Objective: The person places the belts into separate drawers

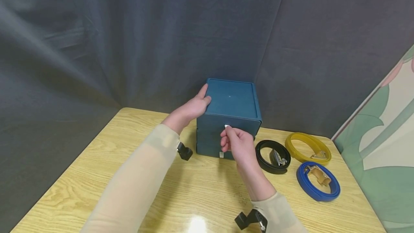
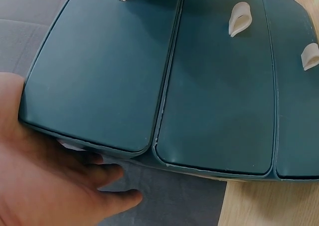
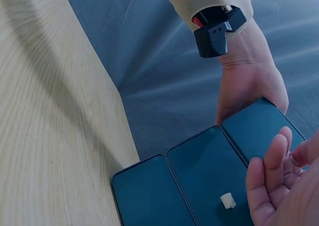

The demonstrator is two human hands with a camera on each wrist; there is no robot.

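We steady the blue drawer box (image 1: 230, 118), which sits toward the back of the wooden table (image 1: 81, 182), with our left hand (image 1: 191, 109) laid against its upper left side, fingers fairly straight on the top edge. Our right hand (image 1: 237, 143) pinches the small white pull tab (image 1: 226, 126) on the top drawer front. To the box's right lie three coiled belts: black (image 1: 272, 156), yellow (image 1: 307, 147) and blue (image 1: 318, 181).

The right hand (image 1: 237, 143) covers most of the top drawer's white tab (image 1: 226, 126) on the blue box (image 1: 231, 103). In the left wrist view that tab is cut off at twelve o'clock, and the left hand (image 2: 45, 186) at seven o'clock. The belt buckles are too small to make out.
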